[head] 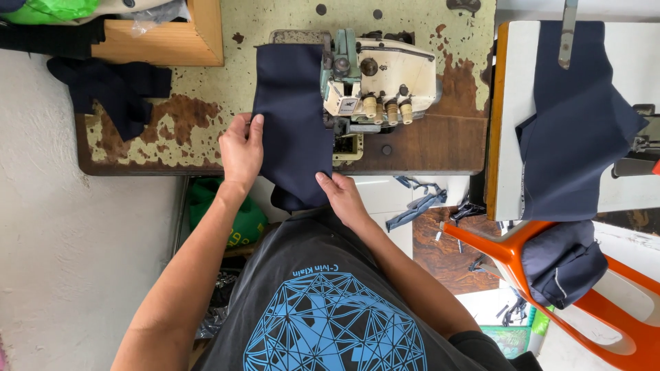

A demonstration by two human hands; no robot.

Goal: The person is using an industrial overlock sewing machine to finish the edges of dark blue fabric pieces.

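Both hands, left hand (241,148) and right hand (342,196), grip navy cloth (290,117) beside the sewing machine (378,86)

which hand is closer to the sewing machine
Right. The right hand holds the navy fabric just below the sewing machine; the left hand grips the fabric's far edge.

a small sewing workshop. an overlock machine (375,86) with thread knobs sits top centre on a worn table (206,130) with peeling paint. navy fabric (292,117) lies across it, more navy pieces (574,117) on a second table at right, and scraps (419,203) litter the floor below.
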